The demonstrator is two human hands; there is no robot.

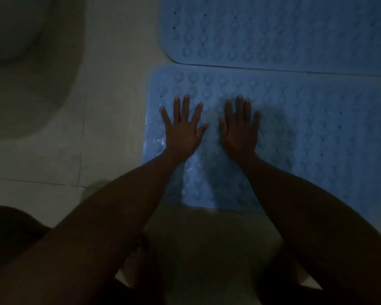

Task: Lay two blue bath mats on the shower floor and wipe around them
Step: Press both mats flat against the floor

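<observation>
Two blue bath mats lie flat on the pale tiled floor [110, 137]. The near bath mat [306, 133] runs from the middle of the view to the right edge, and the far bath mat [284, 31] lies just beyond it, their long edges side by side and touching or nearly so; along the right part of that seam the dim light does not let the two be told apart from overlap. Both are studded with round suction bumps and small holes.

Both hands press palm-down on the left end of the near bath mat. The left hand [183, 130] sits close to the mat's left edge, its grip wide, fingers straight and spread, holding nothing. The right hand [240, 130] lies just beside it, apart from it, fingers straight and closer together, also flat on the mat and holding nothing. Wet glints show on the mat beside and below the left wrist.

The scene is very dark. The far bath mat is cut off by the top and right edges, the near one by the right edge, and its near edge is partly hidden under the forearms and a shadow. At upper left a pale curved fixture [26, 69] is blurred and cannot be identified.
</observation>
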